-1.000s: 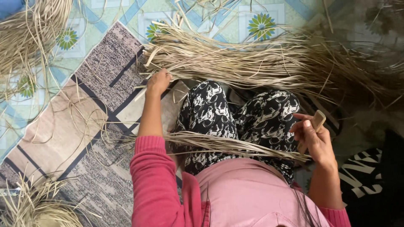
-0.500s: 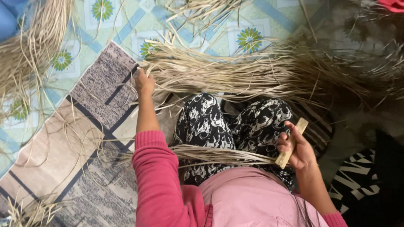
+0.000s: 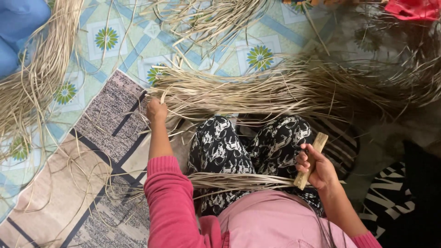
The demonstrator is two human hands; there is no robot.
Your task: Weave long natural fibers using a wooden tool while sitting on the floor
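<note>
Soft even daylight, sharp centre, right side dim and shadowed.

The person's left arm, in a pink knitted sleeve pushed up to the elbow, stretches straight forward, the left hand [image 3: 156, 110] closed in a loose fist, knuckles up. The right arm bends at the elbow beside the lap, the right hand [image 3: 316, 166] curled shut, fingers [image 3: 303, 161] wrapped tight.
</note>
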